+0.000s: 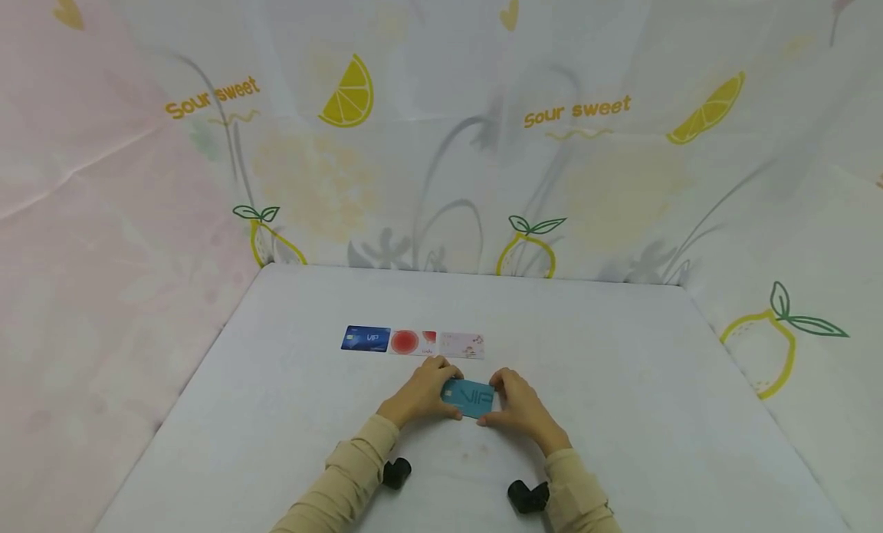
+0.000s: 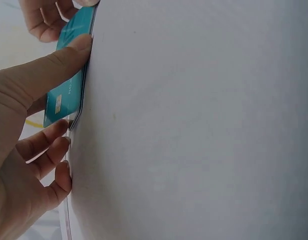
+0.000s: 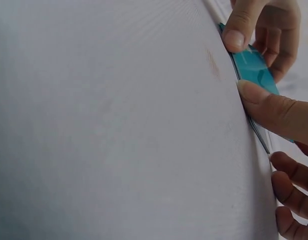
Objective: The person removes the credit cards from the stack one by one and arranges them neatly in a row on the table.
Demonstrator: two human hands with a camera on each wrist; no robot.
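A teal card [image 1: 471, 398] with "VIP" lettering and a gold chip lies low over the white table between both hands. In the left wrist view, dark layered edges show beneath this teal card [image 2: 68, 95], like a thin stack. My left hand [image 1: 429, 391] pinches its left end, thumb on the near long edge and fingers on the far side. At the right end, my right hand [image 1: 522, 407] grips it likewise, thumb [image 3: 259, 97] at the near edge. The other fingers of both hands curl loosely beside the card.
Beyond the hands, a row of three cards lies on the table [image 1: 276, 387]: a dark blue VIP card [image 1: 366, 339], a red-and-white card [image 1: 413, 343] and a pale pink card [image 1: 462, 345]. Black wrist devices [image 1: 528, 497] sit by the sleeves. A lemon-print cloth [image 1: 441, 172] surrounds the table.
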